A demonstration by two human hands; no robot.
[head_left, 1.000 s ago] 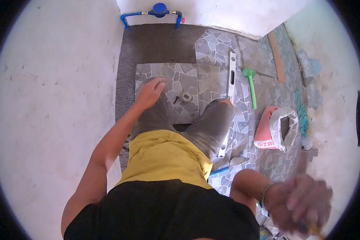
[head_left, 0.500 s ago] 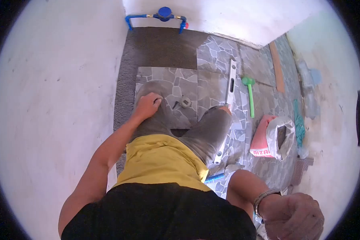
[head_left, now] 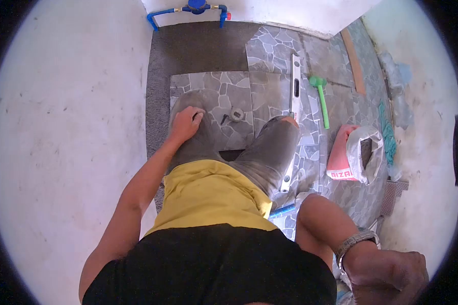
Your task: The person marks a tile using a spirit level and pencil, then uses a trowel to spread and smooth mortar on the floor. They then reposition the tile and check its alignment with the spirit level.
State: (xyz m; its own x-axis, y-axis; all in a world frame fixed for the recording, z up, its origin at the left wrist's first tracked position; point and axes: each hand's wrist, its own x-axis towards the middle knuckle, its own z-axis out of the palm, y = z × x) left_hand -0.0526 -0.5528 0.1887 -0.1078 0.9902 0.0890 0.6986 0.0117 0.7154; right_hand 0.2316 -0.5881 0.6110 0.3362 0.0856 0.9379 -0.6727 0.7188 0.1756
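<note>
My left hand [head_left: 187, 124] rests on my left thigh near the knee, its fingers loosely bent and the thumb apart, with nothing visible in it. Out at the lower right, my right hand [head_left: 392, 272] is raised beside my body with the wrist bent and a metal-banded watch [head_left: 359, 239] on it. Its fingers curl under and away, so whatever they hold is hidden. I kneel on a stone-patterned tile [head_left: 231, 86]. Between my knees lies a small round grey object [head_left: 236, 114] with a dark piece beside it.
A spirit level [head_left: 296, 84] lies along my right knee, with a green mallet [head_left: 320, 101] beyond it. Further right stands an open sack [head_left: 341, 160] of grey powder. Dark mortar bed [head_left: 203, 48] lies ahead, below a blue water meter [head_left: 196, 6]. Walls flank both sides.
The view has tilted, so the floor items sit higher in the picture. My right hand has shifted slightly outward and turned. My left hand stays on the thigh.
</note>
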